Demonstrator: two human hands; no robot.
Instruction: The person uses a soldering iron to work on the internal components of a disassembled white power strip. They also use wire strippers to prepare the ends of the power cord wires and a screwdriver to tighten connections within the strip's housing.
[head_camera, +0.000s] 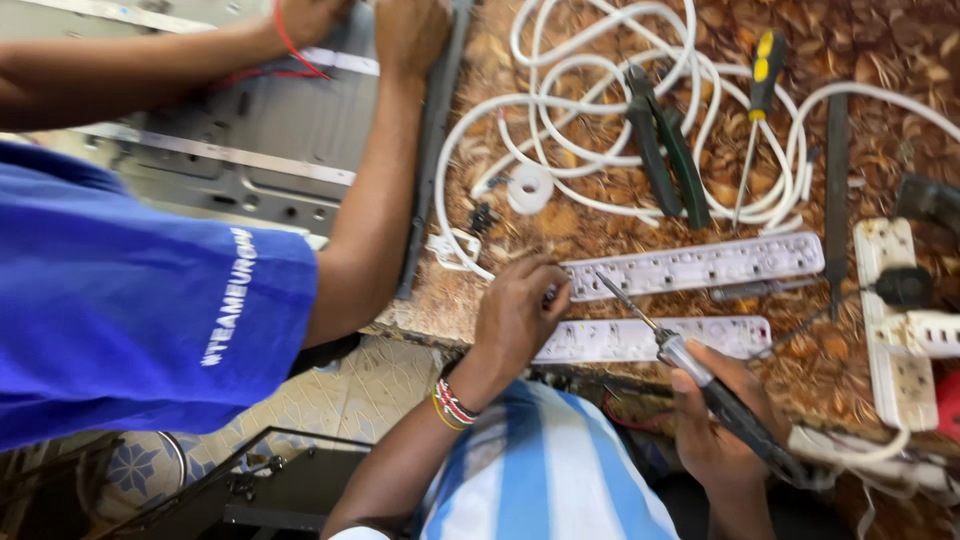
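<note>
So my right hand is wrapped around the dark handle of a soldering iron, fingers clamped tight on it, and the thin metal tip points up and left over the two opened power strip halves. Those are long white pieces lying side by side near the front edge of the table, one just above the other. My left hand rests on their left end, fingers curled down against the plastic; I can't tell if it's actually pinching anything or just pressing.

Further back on the table there's a big tangle of white cable, with green-handled pliers and a yellow-and-black screwdriver lying on top of it. A small roll of white tape sits beside the cable loops. At the right edge another white power strip has a black plug in it, and it's partly cut off by the frame.

Off to the left, another person in a blue shirt reaches over a grey metal panel; their hands are cropped at the top, so no idea what they're gripping. The lower end of my iron's handle blurs into the clutter, hard to make out.
</note>
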